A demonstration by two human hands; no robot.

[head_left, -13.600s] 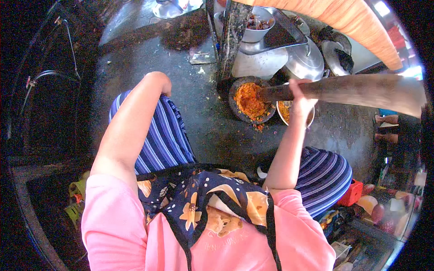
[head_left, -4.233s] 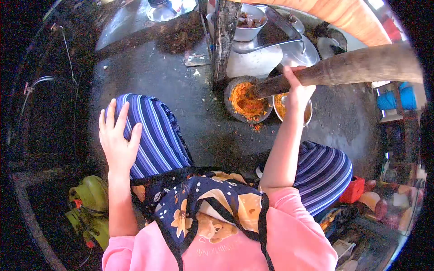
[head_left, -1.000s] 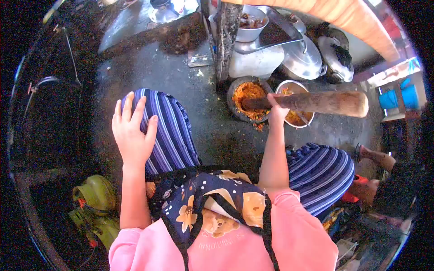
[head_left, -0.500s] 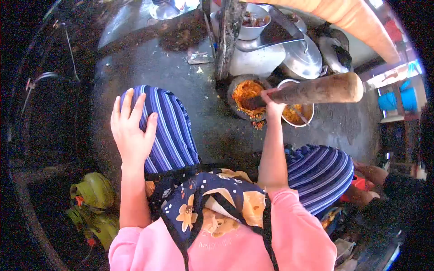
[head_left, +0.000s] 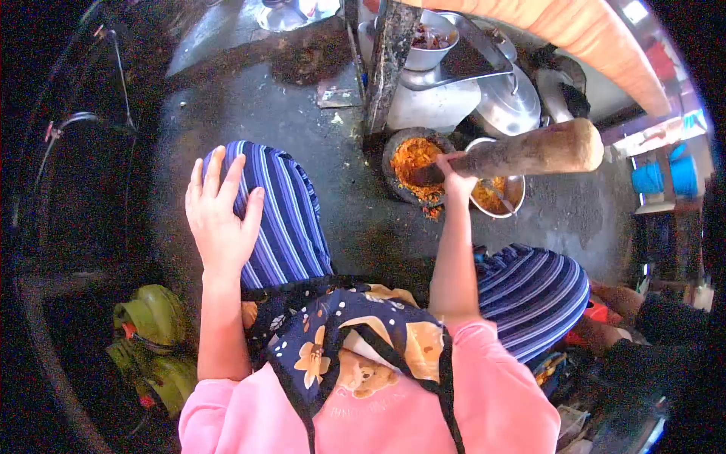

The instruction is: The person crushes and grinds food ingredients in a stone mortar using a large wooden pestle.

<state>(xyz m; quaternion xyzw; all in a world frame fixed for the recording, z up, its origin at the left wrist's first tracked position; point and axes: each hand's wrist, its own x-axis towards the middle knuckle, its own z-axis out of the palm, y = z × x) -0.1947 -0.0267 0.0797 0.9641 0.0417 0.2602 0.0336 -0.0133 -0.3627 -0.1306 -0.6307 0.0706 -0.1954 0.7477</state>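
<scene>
- Wooden long thick pestle [head_left: 529,151], pale brown, lies slanted; its dark narrow end sits down in the round dark stone mortar [head_left: 393,170], its fat blunt end sticks up and out to the right.
- Right hand [head_left: 454,175] wraps the pestle low on the shaft, just above the mortar rim, fingers curled tight round it, thumb over the top.
- Orange-red chunky paste [head_left: 414,157] fills the mortar bowl; a few bits are spilled on the floor at the near rim.
- Round steel bowl [head_left: 505,208] with more orange mix stands just beside the mortar on the right, rims touching or nearly so; the pestle shaft crosses above it.
- Left hand [head_left: 221,219] lies flat on the left knee in blue-and-white striped cloth [head_left: 283,219], fingers spread, holding nothing, well apart from the mortar.
- Dark wet concrete floor [head_left: 257,113] is open between the left knee and the mortar, and to the right of the steel bowl.
- Far side of the mortar is tight: dark upright post [head_left: 386,60] right at its far rim, big steel pots and lids [head_left: 507,102] behind it, a steel bowl of dark scraps [head_left: 429,41] higher up.
- Orange curved cloth edge [head_left: 597,38] hangs over the top right, above the pestle's fat end.
- Green bundle [head_left: 151,333] lies low left by the person's hip.
- Another person's dark sleeve [head_left: 665,325] sits at the right edge, near the right knee.
</scene>
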